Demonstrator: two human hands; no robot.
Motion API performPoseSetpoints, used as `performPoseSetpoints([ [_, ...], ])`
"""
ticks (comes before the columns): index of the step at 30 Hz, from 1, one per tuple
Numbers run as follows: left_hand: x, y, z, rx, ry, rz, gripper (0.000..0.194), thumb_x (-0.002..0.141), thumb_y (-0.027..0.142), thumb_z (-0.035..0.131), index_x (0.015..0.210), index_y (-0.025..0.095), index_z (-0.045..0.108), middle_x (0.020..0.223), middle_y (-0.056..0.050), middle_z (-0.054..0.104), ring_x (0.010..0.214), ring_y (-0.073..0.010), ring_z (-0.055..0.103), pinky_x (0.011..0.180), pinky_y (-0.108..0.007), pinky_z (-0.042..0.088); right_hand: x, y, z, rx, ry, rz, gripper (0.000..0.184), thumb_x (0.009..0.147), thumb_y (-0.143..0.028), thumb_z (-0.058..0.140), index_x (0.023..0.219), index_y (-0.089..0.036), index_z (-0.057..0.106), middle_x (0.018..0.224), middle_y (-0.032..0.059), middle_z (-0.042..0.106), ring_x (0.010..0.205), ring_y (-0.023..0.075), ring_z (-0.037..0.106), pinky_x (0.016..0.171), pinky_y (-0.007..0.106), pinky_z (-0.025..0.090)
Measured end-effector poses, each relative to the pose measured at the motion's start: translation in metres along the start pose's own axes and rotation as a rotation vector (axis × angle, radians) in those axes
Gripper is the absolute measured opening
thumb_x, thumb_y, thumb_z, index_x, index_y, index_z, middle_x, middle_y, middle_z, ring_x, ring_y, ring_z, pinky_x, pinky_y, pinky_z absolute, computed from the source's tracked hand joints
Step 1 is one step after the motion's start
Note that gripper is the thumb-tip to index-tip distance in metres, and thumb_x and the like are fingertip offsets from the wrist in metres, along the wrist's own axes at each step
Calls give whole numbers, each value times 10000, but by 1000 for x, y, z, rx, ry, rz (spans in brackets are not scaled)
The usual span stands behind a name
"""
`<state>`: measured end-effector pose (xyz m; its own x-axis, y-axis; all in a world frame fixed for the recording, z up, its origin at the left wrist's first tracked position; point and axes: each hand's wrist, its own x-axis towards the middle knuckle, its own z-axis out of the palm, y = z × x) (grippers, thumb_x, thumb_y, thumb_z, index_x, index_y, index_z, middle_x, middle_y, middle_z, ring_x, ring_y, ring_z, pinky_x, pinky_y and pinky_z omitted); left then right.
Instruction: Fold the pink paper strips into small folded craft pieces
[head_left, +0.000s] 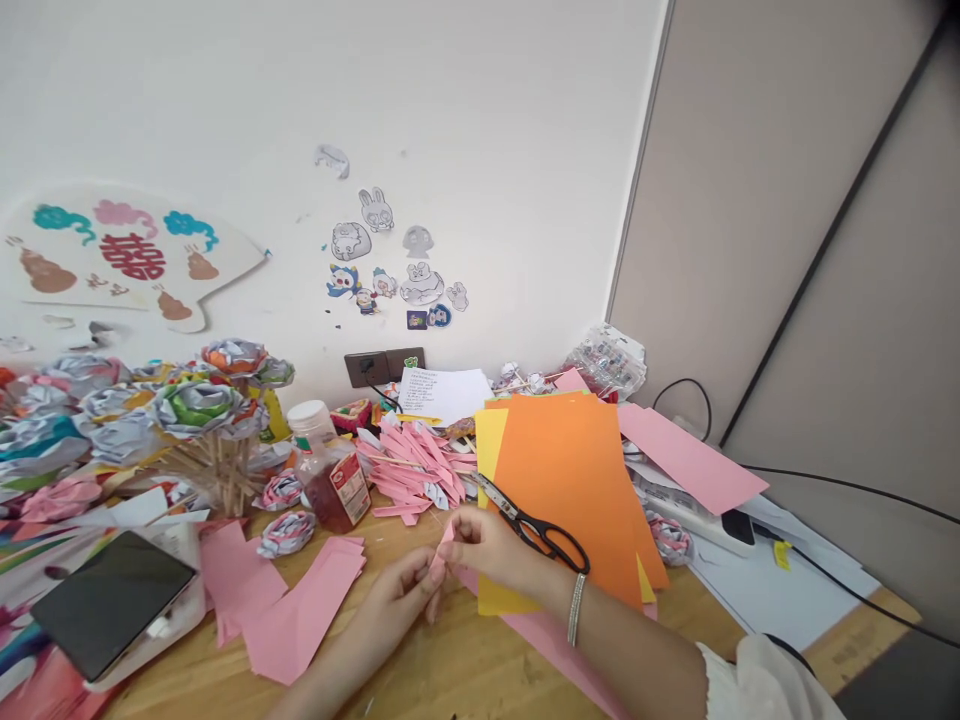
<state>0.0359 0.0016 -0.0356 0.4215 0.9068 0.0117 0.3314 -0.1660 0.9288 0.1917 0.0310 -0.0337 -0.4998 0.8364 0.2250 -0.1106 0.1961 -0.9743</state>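
Note:
Between my two hands is a small folded strip of pink paper (444, 548), pinched from both sides above the wooden table. My left hand (409, 585) grips its lower end with thumb and fingers. At the upper end, my right hand (480, 540) closes on it with thumb and forefinger; a bracelet circles that wrist. Fingers cover much of the strip. Black-handled scissors (551, 540) lie beside my right hand, on a stack of orange paper (559, 470) with yellow sheets beneath. A heap of folded pink strips (420, 460) lies just beyond my hands.
Cut pink sheets (304, 610) lie on the left, next to a black tablet-like device (112, 600). Paper flowers on sticks (202, 410) crowd the back left. A bottle of red liquid (330, 480) stands near the heap. A white power strip (705, 515) and cables are at right.

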Motion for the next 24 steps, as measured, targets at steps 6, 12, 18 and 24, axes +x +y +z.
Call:
performPoseSetpoints([
  [6,0,-2,6,-141,-56,-2,345,799,485,423,656,176,479,495,49,479,496,-113,465,537,-218,362,-2,-2,-2,-114,-26,9,284,759,-338,543,572,-146,451,545,-58,366,511,65,326,480,196,248],
  [12,3,-15,10,-282,-94,-19,333,781,506,447,766,175,481,445,84,414,397,-93,427,434,-198,331,-2,3,3,-64,-16,-3,371,757,-456,514,560,-146,459,522,-40,420,497,76,369,484,205,288],
  [18,3,-18,10,-153,0,8,320,811,472,417,718,176,496,450,66,452,414,-98,426,455,-204,333,-2,14,5,-218,30,-18,355,807,-425,454,565,-166,425,497,-58,343,475,76,312,452,203,249],
  [24,1,-10,11,-68,32,-7,338,830,457,381,662,184,486,452,58,461,447,-114,444,506,-219,351,-3,10,4,-211,21,-47,397,839,-443,390,554,-170,435,525,-42,370,493,88,347,474,215,278],
])
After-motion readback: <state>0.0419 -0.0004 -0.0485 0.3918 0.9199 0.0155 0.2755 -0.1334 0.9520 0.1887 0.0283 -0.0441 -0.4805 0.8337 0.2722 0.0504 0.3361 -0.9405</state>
